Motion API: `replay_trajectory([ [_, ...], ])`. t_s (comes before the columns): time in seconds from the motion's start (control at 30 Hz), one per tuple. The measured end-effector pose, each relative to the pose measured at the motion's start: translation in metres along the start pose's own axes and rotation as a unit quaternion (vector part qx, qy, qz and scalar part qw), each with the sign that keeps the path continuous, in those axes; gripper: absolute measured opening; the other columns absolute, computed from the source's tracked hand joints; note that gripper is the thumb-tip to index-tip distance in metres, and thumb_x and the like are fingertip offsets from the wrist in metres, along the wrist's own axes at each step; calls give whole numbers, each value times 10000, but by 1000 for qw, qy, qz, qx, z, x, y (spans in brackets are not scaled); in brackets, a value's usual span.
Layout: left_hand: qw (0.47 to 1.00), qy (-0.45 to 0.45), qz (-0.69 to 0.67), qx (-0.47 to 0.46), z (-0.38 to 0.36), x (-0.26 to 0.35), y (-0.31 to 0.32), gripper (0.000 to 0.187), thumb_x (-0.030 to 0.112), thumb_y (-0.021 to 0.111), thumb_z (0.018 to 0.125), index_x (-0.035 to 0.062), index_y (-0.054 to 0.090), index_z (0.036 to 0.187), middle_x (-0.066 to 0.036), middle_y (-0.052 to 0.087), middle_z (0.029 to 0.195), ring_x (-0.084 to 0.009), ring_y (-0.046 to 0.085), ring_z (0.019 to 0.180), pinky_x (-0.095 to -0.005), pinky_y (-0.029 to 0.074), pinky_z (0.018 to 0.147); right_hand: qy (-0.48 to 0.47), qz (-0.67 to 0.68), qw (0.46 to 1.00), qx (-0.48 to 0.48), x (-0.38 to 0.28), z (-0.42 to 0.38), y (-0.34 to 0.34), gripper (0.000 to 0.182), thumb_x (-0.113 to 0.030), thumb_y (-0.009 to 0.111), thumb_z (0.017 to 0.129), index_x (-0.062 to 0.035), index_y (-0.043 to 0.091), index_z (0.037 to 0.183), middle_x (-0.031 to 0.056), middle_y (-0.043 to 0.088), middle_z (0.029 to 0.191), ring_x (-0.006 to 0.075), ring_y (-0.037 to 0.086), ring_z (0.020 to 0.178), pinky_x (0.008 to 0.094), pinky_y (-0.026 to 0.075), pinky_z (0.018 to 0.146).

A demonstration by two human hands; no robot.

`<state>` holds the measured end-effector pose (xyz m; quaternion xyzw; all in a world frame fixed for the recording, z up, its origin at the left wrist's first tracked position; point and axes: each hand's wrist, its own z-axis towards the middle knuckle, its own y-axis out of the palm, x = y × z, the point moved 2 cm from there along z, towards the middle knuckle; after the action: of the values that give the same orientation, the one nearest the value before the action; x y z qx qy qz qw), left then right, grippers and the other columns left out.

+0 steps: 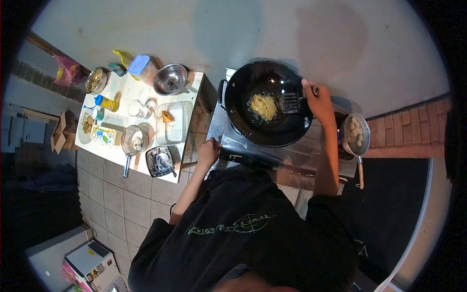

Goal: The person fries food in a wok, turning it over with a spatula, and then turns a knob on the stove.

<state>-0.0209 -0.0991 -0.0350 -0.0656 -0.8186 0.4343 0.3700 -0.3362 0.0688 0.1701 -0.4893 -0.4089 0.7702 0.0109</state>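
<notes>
My right hand (317,101) is closed around the handle of a slotted spatula (290,103), above the right rim of a black wok (243,124). The spatula's head is inside the wok, just right of a golden, battered piece of food (263,107) that bubbles in oil. At the front left corner of the metal stove (243,158), my left hand (209,152) is closed. Its fingertips are partly hidden, so what it grips, if anything, does not show.
Right of the wok stands a saucepan (348,142) with several pale round pieces. The side table (108,142) on the left holds a steel bowl (170,79), a clear container (180,134) with a fried piece, a small pan (128,151) and a black dish (160,162).
</notes>
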Motion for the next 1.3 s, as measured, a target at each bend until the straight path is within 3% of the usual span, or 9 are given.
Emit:
replay_trajectory([
  [0.17, 1000, 27, 4, 15, 1, -7, 7, 226, 231, 622, 885, 14, 587, 937, -230, 668, 931, -423, 637, 909, -528, 484, 757, 3, 79, 997, 23, 0, -7, 0, 456, -324, 532, 987, 31, 513, 701, 12, 428, 566, 100, 381, 568, 314, 345, 542],
  [0.37, 999, 32, -18, 14, 3, -10, 8, 228, 233, 623, 889, 17, 584, 948, -226, 669, 924, -426, 634, 910, -524, 479, 740, 6, 16, 1000, -4, 12, -6, 6, 475, -342, 522, 986, 25, 503, 686, 18, 444, 588, 103, 402, 592, 302, 355, 572],
  [0.43, 1000, 15, -14, 10, 2, -7, 4, 230, 236, 623, 889, 18, 587, 956, -227, 669, 934, -425, 633, 918, -520, 481, 746, 40, 95, 994, 27, -4, -12, -4, 467, -339, 521, 987, 9, 511, 676, 20, 439, 580, 110, 404, 581, 305, 356, 568],
  [0.6, 1000, 8, -2, -12, 0, 2, -4, 232, 241, 623, 888, 21, 597, 959, -232, 668, 967, -421, 633, 947, -517, 485, 766, 16, 33, 999, 23, 4, -6, 0, 449, -320, 525, 987, 2, 505, 675, 18, 424, 572, 114, 391, 574, 322, 351, 560],
  [0.83, 1000, -2, 0, -10, 5, -6, 2, 241, 258, 621, 890, 27, 595, 957, -225, 671, 975, -420, 632, 953, -524, 488, 770, 17, 73, 997, 13, 5, -5, 1, 446, -316, 524, 985, 24, 492, 696, 55, 386, 580, 127, 362, 585, 333, 347, 566],
  [0.93, 1000, -14, -2, -10, 3, -6, 4, 244, 261, 622, 887, 32, 596, 966, -220, 672, 983, -418, 634, 956, -527, 489, 774, 5, 75, 997, 16, 7, -2, 0, 447, -314, 519, 986, 16, 488, 687, 42, 387, 582, 118, 362, 586, 321, 340, 561],
  [1.0, 1000, -9, 3, -13, 4, -7, 3, 247, 263, 625, 885, 35, 598, 974, -214, 674, 986, -413, 635, 962, -526, 488, 779, 20, -3, 1000, 13, 7, -2, 5, 452, -314, 510, 991, -3, 478, 664, 11, 392, 584, 102, 363, 588, 305, 332, 557],
  [1.23, 999, -18, 22, -25, 5, -6, 2, 265, 286, 622, 888, 42, 603, 987, -212, 675, 987, -411, 635, 968, -522, 490, 783, 4, 86, 996, 24, 4, -5, 1, 454, -320, 511, 991, -3, 486, 668, 11, 392, 577, 99, 367, 586, 304, 337, 557],
  [1.3, 1000, -6, 13, -23, 5, -7, 2, 269, 292, 615, 892, 41, 603, 987, -212, 675, 994, -416, 633, 972, -524, 490, 784, 8, 16, 1000, 20, 6, -5, 5, 452, -322, 513, 991, -2, 495, 672, 5, 402, 577, 98, 376, 585, 302, 337, 555],
])
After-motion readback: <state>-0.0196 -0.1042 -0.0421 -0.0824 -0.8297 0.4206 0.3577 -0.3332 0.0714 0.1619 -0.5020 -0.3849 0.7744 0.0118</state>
